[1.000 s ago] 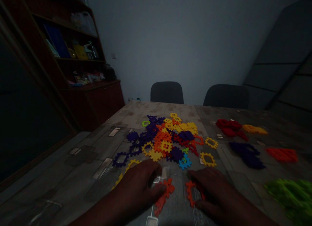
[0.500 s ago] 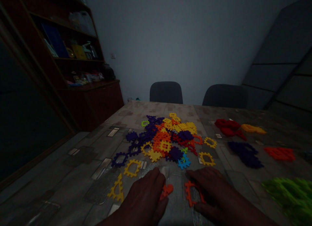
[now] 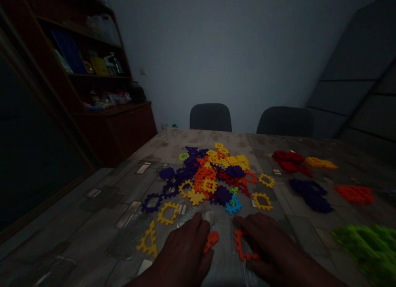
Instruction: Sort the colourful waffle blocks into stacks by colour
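My left hand is closed over an orange toothed plastic building piece, and most of that piece is hidden behind the fingers. Close to the tabletop, my right hand grips the right side of an orange square frame piece with thumb and fingers. The two orange pieces are apart. Beyond both hands lies a mixed heap of interlocking pieces, with a yellow window piece, a purple piece and a light-blue piece at its near side.
Left of my left hand lie a yellow triangular frame and a yellow square frame. Sorted groups sit at right: red, yellow, purple, orange and green pieces. Two chairs stand behind the table.
Both hands stay nearly in place. The orange frame in my right hand has tipped slightly, and the orange piece in my left hand has shifted a little.
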`<state>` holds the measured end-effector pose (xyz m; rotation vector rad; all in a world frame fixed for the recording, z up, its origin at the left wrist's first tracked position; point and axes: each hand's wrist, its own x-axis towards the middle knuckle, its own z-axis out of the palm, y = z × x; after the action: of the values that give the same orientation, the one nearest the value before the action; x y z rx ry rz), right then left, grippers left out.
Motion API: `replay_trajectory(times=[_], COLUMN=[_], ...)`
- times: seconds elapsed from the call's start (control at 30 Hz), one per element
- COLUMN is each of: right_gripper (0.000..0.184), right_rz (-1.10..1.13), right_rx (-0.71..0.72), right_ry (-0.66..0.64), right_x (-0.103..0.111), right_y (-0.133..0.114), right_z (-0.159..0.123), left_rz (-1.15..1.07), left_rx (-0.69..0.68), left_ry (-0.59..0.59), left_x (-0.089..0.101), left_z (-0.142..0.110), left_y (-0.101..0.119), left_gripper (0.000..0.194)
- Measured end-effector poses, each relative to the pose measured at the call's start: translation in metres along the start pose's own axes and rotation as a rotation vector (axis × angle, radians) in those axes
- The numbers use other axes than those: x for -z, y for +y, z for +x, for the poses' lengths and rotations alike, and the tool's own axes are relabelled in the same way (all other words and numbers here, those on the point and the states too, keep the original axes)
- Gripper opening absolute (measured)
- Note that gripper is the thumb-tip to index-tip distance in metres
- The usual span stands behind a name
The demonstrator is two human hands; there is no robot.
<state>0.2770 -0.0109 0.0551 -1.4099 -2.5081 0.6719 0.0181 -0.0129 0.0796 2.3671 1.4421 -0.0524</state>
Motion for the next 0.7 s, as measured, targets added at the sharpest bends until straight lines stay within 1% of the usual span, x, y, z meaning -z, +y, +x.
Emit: replay_trajectory(times=[0.1,0.17,0.2,0.27,0.37,0.4,0.47,0.6,0.63,0.7], right_gripper=[0.076,0.078,0.078,0.078,0.077,0.077,0.077,0.06,0.056,0.053], right_rz=[-0.005,-0.013,-0.018,-0.021,-0.005,0.004,0.021,0.041,0.043,0.036], right_rx=[0.016,0.022,0.022,0.011,-0.018,-0.026,-0.033,-0.055,-0.062,-0.07], right_ry=[-0.005,-0.006,-0.006,-0.01,-0.026,-0.024,-0.005,0.079,0.1,0.147], right_x=[-0.002,-0.002,-0.002,-0.001,0.002,0.002,0.003,0.004,0.005,0.01], right_y=[0.001,0.0,0.0,-0.001,0.001,0.002,0.005,0.005,0.005,0.007], right_z=[0.001,0.001,0.001,0.0,-0.001,-0.001,-0.002,-0.002,-0.002,-0.002], left_rz=[0.008,0.002,-0.008,-0.049,-0.127,-0.153,-0.194,-0.244,-0.261,-0.299], left_rx=[0.016,0.028,0.033,0.045,0.074,0.08,0.079,0.047,0.043,0.038], left_ry=[0.023,0.023,0.022,0.003,-0.087,-0.115,-0.155,-0.166,-0.162,-0.153], left_x=[-0.002,-0.001,0.001,0.006,0.011,0.011,0.007,-0.005,-0.006,-0.001], left_z=[0.004,0.005,0.004,0.002,-0.003,-0.004,-0.004,-0.001,0.0,-0.002], left_y=[0.001,0.002,0.002,0.001,-0.004,-0.007,-0.015,-0.024,-0.025,-0.023], left_gripper=[0.026,0.029,0.033,0.05,0.083,0.091,0.1,0.107,0.107,0.104])
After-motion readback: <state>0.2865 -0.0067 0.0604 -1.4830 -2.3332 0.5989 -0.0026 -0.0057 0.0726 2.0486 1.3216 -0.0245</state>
